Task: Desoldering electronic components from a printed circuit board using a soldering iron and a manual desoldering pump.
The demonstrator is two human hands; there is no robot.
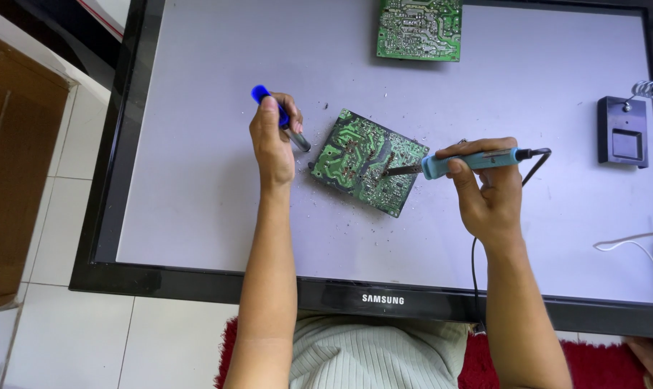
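While my right hand (488,189) grips the soldering iron (470,161) on the circuit board (366,162) at frame centre, my left hand's (272,140) fingers wrap the solder sucker (280,115); I'd hold its nozzle close.

The picture is bright and clear, with soft, even daylight. The pale grey screen (197,180) lying flat has no strong glare. Small soft shadows sit under the green circuit board (366,162) and both arms. Everything looks sharp. The screen's black edges lean outward a little near the corners.
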